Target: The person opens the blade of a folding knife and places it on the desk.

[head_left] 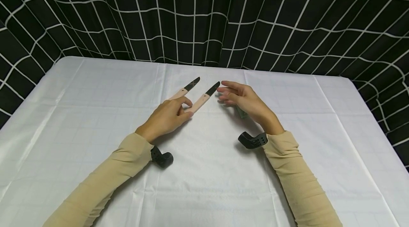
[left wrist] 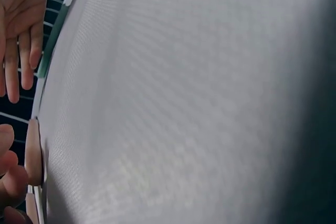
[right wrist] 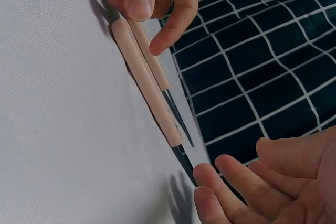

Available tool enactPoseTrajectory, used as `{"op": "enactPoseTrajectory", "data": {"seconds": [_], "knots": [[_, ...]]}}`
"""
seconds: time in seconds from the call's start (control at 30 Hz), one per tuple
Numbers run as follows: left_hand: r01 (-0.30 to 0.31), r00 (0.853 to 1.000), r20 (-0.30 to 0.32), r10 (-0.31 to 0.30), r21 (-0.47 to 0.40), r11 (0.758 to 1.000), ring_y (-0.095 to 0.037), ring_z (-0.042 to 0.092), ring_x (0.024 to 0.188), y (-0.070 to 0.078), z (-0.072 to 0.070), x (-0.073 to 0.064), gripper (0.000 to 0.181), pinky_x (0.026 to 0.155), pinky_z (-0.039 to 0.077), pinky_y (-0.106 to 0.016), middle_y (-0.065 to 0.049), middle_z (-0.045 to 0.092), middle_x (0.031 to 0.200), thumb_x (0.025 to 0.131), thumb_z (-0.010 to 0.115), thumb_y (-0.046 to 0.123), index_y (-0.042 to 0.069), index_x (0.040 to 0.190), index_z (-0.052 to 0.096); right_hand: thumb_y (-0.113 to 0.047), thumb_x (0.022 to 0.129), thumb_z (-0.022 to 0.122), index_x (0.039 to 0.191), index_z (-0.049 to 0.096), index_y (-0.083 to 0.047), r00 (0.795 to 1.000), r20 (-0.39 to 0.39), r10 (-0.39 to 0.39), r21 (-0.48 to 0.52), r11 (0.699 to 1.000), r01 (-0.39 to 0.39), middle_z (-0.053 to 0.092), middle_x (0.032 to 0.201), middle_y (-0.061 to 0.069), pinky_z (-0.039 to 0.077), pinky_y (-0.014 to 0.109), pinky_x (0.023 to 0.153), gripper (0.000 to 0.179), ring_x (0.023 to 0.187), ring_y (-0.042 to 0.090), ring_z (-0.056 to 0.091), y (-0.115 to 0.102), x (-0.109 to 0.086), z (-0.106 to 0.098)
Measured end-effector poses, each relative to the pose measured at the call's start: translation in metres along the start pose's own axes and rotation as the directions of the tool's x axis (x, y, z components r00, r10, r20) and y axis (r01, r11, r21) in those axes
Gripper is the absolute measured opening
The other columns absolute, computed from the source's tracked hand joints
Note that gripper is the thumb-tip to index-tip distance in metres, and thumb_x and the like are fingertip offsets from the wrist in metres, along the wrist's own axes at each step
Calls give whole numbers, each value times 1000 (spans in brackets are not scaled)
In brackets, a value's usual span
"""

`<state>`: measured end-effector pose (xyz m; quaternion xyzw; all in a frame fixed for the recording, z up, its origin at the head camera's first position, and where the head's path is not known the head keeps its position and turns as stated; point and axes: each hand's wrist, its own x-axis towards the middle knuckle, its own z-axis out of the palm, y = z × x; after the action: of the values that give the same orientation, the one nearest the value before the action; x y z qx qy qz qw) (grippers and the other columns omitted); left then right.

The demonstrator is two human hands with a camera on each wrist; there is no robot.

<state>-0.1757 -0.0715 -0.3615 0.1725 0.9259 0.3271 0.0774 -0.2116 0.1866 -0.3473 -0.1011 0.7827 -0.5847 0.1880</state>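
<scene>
Two knives with pale pink handles and dark blades lie side by side on the white cloth: a near knife and a far knife. My left hand hovers over the handle ends with loosely bent fingers. In the right wrist view its thumb and forefinger stand apart above the near knife's handle. Beside the near knife's blade tip is my right hand, its fingers loosely extended and holding nothing. A green flat item lies partly hidden under the right hand, and its green edge shows in the left wrist view.
A white cloth with fold creases covers the table. Behind it hangs a black curtain with a white grid. Each wrist wears a black camera mount, one on the left and one on the right.
</scene>
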Motion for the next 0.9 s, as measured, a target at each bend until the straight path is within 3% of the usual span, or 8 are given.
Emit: {"op": "enactPoseTrajectory", "data": {"seconds": [0.27,0.53,0.9], "knots": [[-35,999,-29,35,4,999,-15,53,68,3,-1,-2,27,66,41,-29,1,58,73,95,65,25,15,120,66,-11,105,47,152,32,3,1000,-26,-16,-36,999,15,49,148,23,50,31,102,51,110,10,64,-1,-1,-4],[-59,998,-32,59,-4,998,-14,51,66,7,-1,-2,26,64,40,-28,1,58,73,95,64,24,15,120,66,-13,103,51,150,36,2,998,-53,-17,-92,996,12,54,143,22,53,27,94,51,115,21,65,-1,0,-5],[-64,997,-36,63,-8,998,-13,52,64,14,-1,0,27,62,40,-28,1,61,75,96,64,25,15,121,66,-13,102,54,148,39,1,998,-55,-14,-128,992,6,55,142,21,54,27,93,51,113,20,65,-1,-2,-10]]}}
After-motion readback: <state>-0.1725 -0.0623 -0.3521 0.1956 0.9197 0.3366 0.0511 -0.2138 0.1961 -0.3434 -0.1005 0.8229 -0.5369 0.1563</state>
